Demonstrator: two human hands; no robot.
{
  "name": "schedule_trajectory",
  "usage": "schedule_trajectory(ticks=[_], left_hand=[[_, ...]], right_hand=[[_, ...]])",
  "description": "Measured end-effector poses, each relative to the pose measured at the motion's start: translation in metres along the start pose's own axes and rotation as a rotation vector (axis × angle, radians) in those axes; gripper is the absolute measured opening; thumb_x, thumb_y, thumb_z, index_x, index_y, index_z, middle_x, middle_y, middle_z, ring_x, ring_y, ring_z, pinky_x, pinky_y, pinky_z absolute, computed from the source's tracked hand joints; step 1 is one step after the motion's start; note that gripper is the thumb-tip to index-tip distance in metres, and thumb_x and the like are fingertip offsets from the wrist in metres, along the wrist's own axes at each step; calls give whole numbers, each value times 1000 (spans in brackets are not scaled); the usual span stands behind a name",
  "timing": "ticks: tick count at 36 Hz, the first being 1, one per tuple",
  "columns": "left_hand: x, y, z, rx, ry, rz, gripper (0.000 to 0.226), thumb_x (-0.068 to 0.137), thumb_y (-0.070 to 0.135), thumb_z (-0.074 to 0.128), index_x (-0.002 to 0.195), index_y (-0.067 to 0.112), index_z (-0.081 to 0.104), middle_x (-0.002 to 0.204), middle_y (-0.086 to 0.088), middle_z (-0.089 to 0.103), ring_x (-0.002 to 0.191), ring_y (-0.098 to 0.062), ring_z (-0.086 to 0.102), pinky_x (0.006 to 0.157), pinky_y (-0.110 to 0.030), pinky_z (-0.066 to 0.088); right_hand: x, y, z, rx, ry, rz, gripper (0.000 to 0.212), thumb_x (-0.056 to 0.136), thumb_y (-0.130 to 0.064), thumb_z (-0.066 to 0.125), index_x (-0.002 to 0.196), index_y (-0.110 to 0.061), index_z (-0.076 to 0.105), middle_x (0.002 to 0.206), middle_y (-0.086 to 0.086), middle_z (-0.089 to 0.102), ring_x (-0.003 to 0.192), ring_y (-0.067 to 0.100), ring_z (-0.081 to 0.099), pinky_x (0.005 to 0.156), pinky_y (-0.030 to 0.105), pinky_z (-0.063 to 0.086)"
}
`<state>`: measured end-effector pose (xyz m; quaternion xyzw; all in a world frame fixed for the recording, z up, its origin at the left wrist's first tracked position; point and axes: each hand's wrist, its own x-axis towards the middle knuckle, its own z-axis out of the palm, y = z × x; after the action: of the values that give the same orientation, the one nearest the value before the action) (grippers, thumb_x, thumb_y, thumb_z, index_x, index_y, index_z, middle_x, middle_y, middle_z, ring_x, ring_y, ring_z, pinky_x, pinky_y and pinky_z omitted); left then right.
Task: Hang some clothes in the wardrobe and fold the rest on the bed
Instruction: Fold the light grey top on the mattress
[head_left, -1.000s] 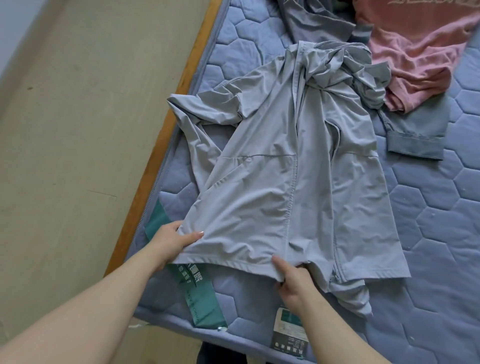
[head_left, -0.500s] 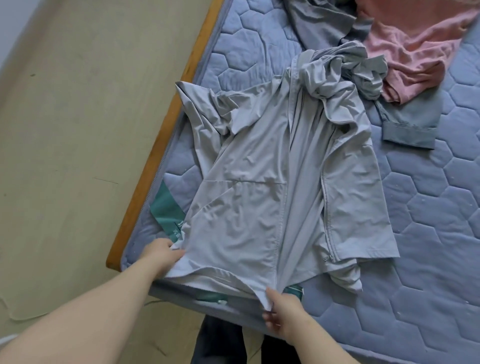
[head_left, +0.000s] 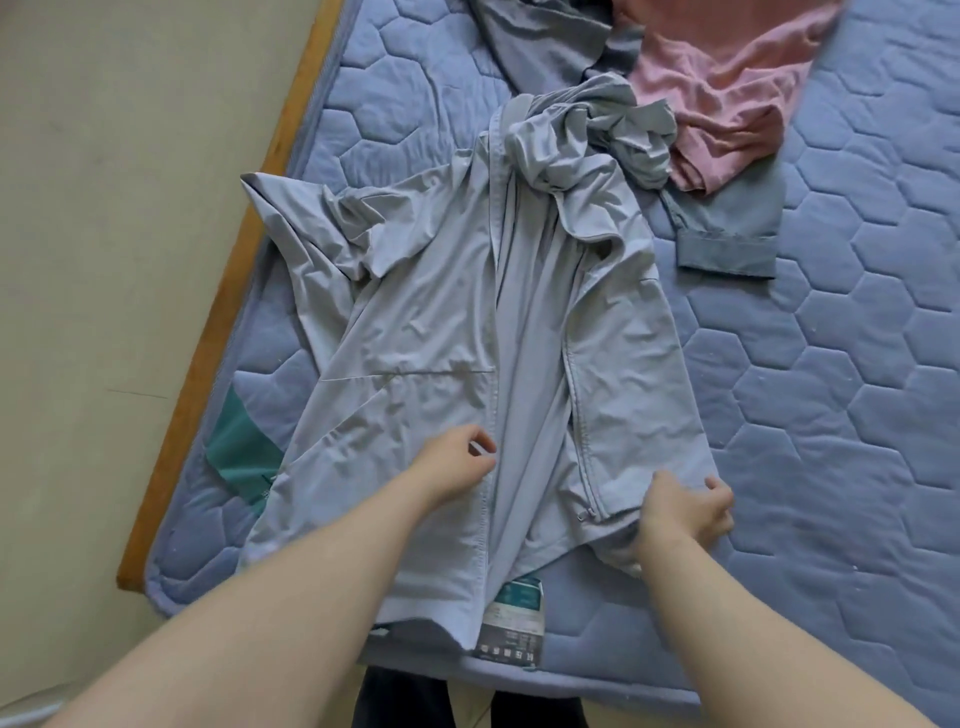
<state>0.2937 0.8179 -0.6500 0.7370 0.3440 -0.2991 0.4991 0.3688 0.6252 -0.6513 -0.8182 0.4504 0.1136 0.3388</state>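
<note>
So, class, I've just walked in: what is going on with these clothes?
A person is laying a light grey zip jacket out flat on the blue quilted mattress. The left hand pinches the front edge near the zip; the right hand grips the lower right corner. A pink garment lies crumpled beyond it, unfolded.

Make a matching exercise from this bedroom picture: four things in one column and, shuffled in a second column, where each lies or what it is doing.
Column 1
1. grey jacket
2. pink top
3. left hand
4. right hand

Column 2
A. grips the jacket's lower right corner
B. spread open on the mattress
C. bunched at the far end, beyond the jacket's hood
D. rests on the jacket's front, by the zip

Pairs: 1-B, 2-C, 3-D, 4-A
</note>
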Motion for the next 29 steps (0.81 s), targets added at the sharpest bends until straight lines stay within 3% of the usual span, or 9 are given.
schedule_trajectory(ticks=[4, 7, 10, 13, 18, 20, 23, 26, 29], left_hand=[[12, 26, 28, -178, -68, -22, 3, 94, 11, 52, 95, 13, 52, 83, -4, 52, 60, -8, 50, 42, -9, 38], [17, 38, 42, -251, -73, -42, 6, 94, 13, 51, 100, 14, 52, 80, 0, 52, 54, -6, 49, 42, -9, 37], [18, 53, 54, -329, -73, -51, 3, 95, 15, 51, 97, 16, 52, 78, 1, 52, 49, 1, 51, 45, -13, 37], [16, 68, 56, -486, -102, -56, 10, 96, 30, 50, 90, 23, 52, 85, 3, 54, 70, -6, 53, 61, -20, 39], [11, 88, 50, -513, -136, -58, 28, 90, 31, 59, 113, 15, 57, 103, -6, 62, 91, -22, 60, 80, -35, 48], [12, 88, 46, -443, 28, -61, 20, 88, 10, 61, 108, 9, 58, 91, -7, 64, 80, -21, 61, 70, -32, 50], [18, 77, 39, -451, 249, -141, 21, 91, 7, 54, 111, 13, 56, 96, -10, 60, 88, -27, 57, 71, -33, 47], [22, 63, 36, -444, 347, -167, 20, 95, 15, 50, 114, 15, 56, 100, -11, 58, 90, -28, 53, 72, -34, 42], [20, 55, 35, -366, 364, -143, 12, 95, 18, 49, 105, 16, 56, 86, -6, 55, 78, -23, 48, 59, -27, 36]], right_hand=[[41, -1, -1, 320, -103, 304, 75, 80, -15, 68, 143, -15, 28, 142, 18, 34, 119, 33, 45, 95, 39, 40], [55, 2, -4, 478, -286, 328, 47, 83, 2, 61, 127, -5, 47, 109, 16, 60, 88, 25, 55, 70, 32, 49], [52, -3, -17, 519, -327, 81, 17, 86, 4, 57, 93, -10, 53, 76, 1, 53, 79, 18, 50, 54, 16, 44], [31, -10, -27, 374, -470, -342, 27, 83, 4, 62, 77, -21, 53, 75, -1, 53, 68, 6, 49, 56, 10, 41], [-1, -12, -37, -73, -1227, -573, 36, 82, 4, 64, 94, -30, 61, 77, -15, 61, 68, -2, 55, 70, 12, 44], [2, -4, -32, -97, -1098, -534, 34, 82, 3, 61, 93, -28, 62, 81, -11, 62, 73, 0, 56, 73, 15, 43], [17, 13, -24, -257, -658, -448, 38, 81, -7, 58, 117, -19, 54, 111, 4, 50, 96, 18, 52, 82, 25, 40], [29, 32, -21, -533, -674, -346, 53, 86, -23, 59, 133, -17, 36, 130, 10, 39, 116, 29, 47, 89, 33, 40], [36, 33, -19, -586, -730, -397, 5, 88, -17, 55, 88, -14, 52, 99, 11, 59, 96, 26, 54, 68, 28, 35]])
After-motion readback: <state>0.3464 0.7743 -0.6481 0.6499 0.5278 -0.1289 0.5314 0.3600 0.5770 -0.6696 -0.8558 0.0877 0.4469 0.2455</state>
